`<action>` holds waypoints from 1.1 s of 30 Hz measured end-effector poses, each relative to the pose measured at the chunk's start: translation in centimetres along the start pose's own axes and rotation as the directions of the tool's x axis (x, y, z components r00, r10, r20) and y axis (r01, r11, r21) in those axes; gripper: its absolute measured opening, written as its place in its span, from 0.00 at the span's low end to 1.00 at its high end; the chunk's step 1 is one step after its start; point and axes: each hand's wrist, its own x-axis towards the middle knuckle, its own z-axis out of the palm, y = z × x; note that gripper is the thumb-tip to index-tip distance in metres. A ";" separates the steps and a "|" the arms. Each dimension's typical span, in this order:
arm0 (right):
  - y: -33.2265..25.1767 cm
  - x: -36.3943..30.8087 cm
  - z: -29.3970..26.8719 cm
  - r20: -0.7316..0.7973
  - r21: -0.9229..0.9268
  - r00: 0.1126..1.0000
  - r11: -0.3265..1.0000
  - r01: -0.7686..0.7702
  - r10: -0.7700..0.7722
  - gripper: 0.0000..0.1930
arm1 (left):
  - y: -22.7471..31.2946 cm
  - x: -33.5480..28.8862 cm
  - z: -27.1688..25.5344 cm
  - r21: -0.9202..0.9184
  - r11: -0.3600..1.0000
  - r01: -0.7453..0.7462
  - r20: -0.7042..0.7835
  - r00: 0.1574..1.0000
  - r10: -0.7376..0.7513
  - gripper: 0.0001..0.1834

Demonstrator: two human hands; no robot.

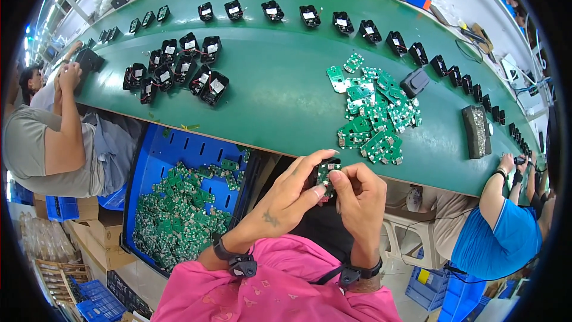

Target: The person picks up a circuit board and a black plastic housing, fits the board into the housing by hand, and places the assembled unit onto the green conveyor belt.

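Just beyond the bench's near edge, my left hand point(285, 198) is closed around a small black plastic housing, mostly hidden by my fingers. A green circuit board point(325, 173) sits at the housing's opening. My right hand point(361, 195) is closed at its right side, with the thumb tip on the board; whether the board is fully seated I cannot tell. Ahead and to the right lies a loose pile of green circuit boards point(372, 113). A black plastic part point(414, 83) rests at the pile's right edge.
Black housings point(185, 67) cluster at left on the green bench point(280, 101); more stand in a curved row point(310, 16) along the back. A blue crate point(156, 164) of boards is below left. A dark block point(475, 132) stands right. People work on both sides.
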 end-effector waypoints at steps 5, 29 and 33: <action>0.4 0.0 -0.1 -0.059 -0.029 0.998 1.000 0.012 -0.014 0.11 | -0.1 -0.1 0.3 -0.031 0.998 0.052 -0.036 0.998 -0.053 0.30; 0.2 0.2 1.0 -0.053 -0.062 0.992 0.992 0.112 -0.115 0.15 | -1.4 0.6 0.8 -0.105 0.994 0.023 -0.093 0.995 -0.033 0.27; 0.9 0.0 0.9 -0.086 -0.111 0.979 0.979 0.173 -0.182 0.12 | -1.1 0.5 1.1 -0.011 1.000 -0.026 -0.121 0.992 0.024 0.26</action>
